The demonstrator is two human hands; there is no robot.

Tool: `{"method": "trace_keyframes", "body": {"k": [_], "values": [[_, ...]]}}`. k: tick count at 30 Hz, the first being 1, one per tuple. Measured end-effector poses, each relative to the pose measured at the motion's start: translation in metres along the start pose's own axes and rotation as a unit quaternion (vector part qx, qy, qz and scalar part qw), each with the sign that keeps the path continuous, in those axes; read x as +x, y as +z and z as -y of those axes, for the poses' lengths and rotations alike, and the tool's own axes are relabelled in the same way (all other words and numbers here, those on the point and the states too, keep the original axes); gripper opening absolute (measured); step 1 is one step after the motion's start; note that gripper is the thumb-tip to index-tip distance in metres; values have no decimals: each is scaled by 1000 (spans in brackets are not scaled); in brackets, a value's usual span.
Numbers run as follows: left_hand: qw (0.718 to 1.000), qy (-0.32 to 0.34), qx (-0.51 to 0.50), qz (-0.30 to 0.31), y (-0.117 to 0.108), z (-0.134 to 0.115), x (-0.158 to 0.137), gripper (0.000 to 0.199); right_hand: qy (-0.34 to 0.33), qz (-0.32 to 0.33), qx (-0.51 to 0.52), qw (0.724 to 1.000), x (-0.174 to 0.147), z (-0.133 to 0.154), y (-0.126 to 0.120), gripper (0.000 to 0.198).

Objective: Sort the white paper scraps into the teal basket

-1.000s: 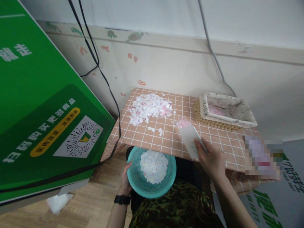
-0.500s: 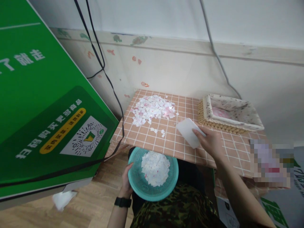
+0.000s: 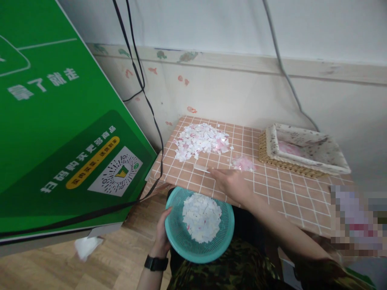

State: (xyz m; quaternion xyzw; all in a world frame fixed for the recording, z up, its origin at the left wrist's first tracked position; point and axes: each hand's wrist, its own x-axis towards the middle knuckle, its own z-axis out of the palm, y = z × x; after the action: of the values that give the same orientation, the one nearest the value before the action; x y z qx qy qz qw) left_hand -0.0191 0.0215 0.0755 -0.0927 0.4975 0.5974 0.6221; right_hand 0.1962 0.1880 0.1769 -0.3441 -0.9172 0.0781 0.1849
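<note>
My left hand point(image 3: 163, 229) is closed on the left rim of a teal plastic colander point(image 3: 199, 254), held just below the table's front edge. Inside it lies a heap of small white paper scraps point(image 3: 202, 217) with a few pink flecks. My right hand point(image 3: 228, 181) grips a flat white card point(image 3: 200, 168), seen nearly edge-on and low over the table. Beyond the card is a larger pile of cut white and pink scraps point(image 3: 201, 139). A small pile of pink scraps point(image 3: 243, 163) sits just behind my right hand.
A cloth-lined wicker basket point(image 3: 290, 169) with something pink inside stands at the table's right. A green printed panel point(image 3: 75, 100) rises on the left, with a black strap point(image 3: 155, 121) hanging beside the table point(image 3: 272, 193). White crumpled material point(image 3: 87, 246) lies on the floor.
My right hand has moved left with the card, which has turned from face-on to nearly edge-on. The pink pile now shows where the card was. My left hand still holds the colander.
</note>
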Motion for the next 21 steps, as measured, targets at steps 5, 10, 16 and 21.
{"method": "trace_keyframes", "body": {"k": [5, 10, 16, 21], "values": [[1000, -14, 10, 10, 2, -7, -1, 19, 27, -34, 61, 997, -26, -2, -6, 30], [999, -19, 21, 24, 0, -8, -2, 16, 109, -100, -4, 989, -37, -15, -12, 27], [999, -27, 26, 34, -2, -10, -5, 15, 54, -29, 13, 998, -47, 10, -6, 34], [999, 14, 15, 31, -5, -14, -8, 15, 36, -25, 48, 998, -39, 23, -3, 30]]}}
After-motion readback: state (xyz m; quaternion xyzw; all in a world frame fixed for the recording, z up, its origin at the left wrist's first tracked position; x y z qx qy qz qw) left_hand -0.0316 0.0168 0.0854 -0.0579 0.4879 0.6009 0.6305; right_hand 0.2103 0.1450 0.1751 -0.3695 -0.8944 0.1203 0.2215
